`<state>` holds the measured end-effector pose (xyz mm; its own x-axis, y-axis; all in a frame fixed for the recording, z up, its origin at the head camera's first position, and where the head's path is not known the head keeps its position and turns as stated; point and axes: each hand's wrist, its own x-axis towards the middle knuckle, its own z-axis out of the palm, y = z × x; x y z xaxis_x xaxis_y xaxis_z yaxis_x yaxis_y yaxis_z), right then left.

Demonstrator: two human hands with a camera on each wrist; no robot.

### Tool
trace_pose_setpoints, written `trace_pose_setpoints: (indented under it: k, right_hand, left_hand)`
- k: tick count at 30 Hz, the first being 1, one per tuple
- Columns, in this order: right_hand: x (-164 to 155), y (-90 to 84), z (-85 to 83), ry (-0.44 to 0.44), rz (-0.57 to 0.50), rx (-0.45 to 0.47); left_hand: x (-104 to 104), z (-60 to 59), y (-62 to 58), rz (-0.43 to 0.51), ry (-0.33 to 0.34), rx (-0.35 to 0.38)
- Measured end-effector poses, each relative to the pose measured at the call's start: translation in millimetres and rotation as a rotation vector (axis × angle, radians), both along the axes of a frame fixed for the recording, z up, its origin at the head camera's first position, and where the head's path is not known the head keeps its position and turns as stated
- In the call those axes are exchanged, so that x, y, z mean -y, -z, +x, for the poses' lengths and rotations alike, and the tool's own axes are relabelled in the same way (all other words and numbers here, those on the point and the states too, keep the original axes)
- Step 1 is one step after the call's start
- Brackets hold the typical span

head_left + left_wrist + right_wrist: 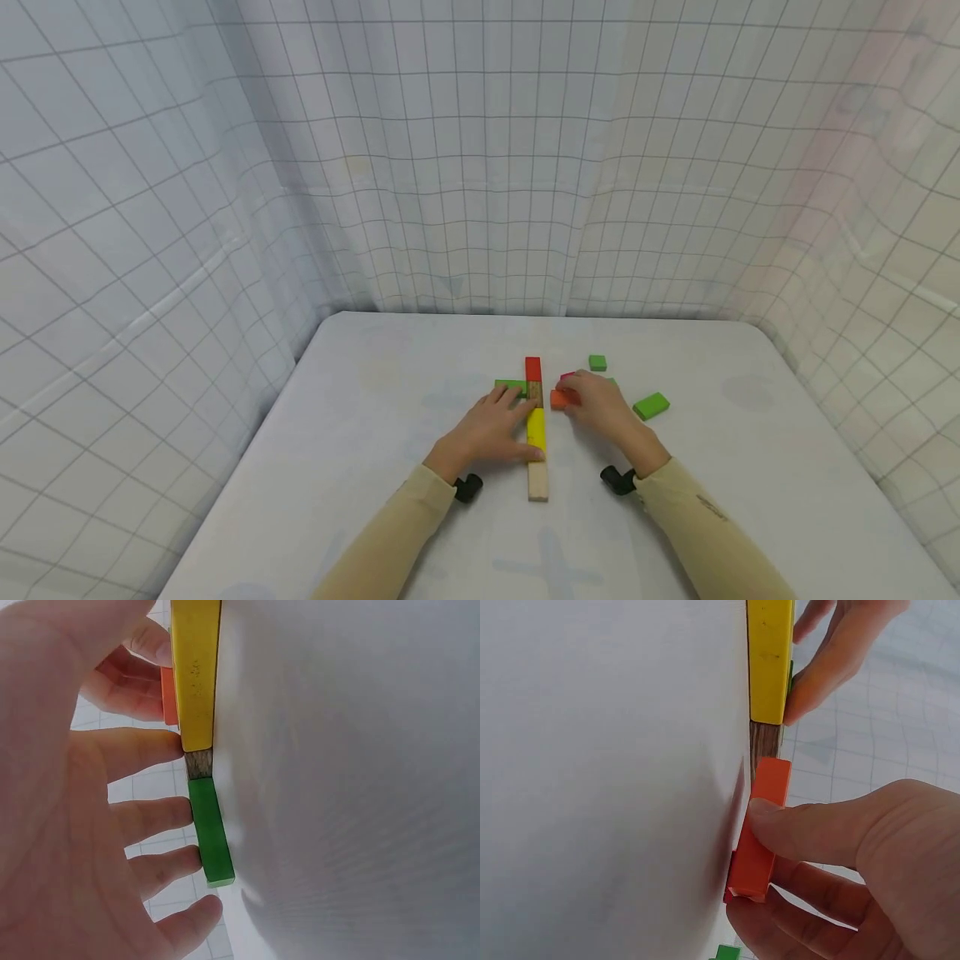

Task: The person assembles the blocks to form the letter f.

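Head view: left hand, fingers spread, touches yellow block; right hand pinches orange block. Likely joining step; next calls for squaring it against brown block.

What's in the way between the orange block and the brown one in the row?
Nothing visible. In the head view, a narrow strip of bare table separates the orange block, pinched by the right hand, from the brown block. The left hand comes in from the opposite side.
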<state>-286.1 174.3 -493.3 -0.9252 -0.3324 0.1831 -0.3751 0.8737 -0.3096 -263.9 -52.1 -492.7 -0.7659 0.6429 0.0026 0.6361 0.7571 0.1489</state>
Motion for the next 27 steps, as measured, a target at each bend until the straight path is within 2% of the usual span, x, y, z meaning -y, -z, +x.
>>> trace_pose_setpoints:
  k: [11, 27]
  right_hand:
    - [7.9, 0.2, -9.5, 0.029, 0.006, 0.024]
    - [13.5, -1.1, -21.6, 0.053, -0.011, 0.061]
  left_hand:
    - [0.1, 0.6, 3.5, -0.026, -0.014, -0.002]
    - [-1.8, 2.6, -2.4, -0.046, -0.015, 0.018]
